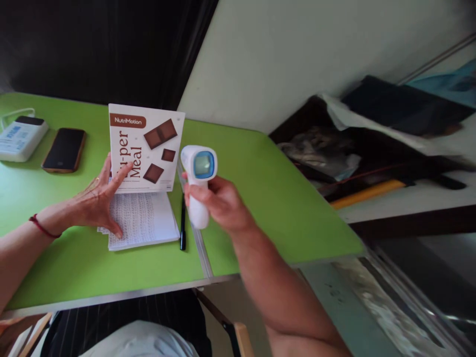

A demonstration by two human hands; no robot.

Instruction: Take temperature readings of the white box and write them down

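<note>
My right hand (225, 203) is wrapped round the handle of a white infrared thermometer (199, 214), held upright above the table with its blue-framed screen facing me. A white NutriMotion box (167, 176) with chocolate pieces printed on it stands to the left of the thermometer. My left hand (97, 201) has its fingers spread. Its fingertips lie against the box's lower left front, and its thumb rests on a stack of printed paper sheets (148, 218) in front of the box. Along the right side of the sheets lies a black pen (183, 223).
On the left of the green folding table (267, 208) are a smartphone (64, 148) and a white device (22, 139) with a cable. A dark panel (92, 49) and a pale wall (282, 54) rise behind. Cluttered shelves (372, 134) stand to the right.
</note>
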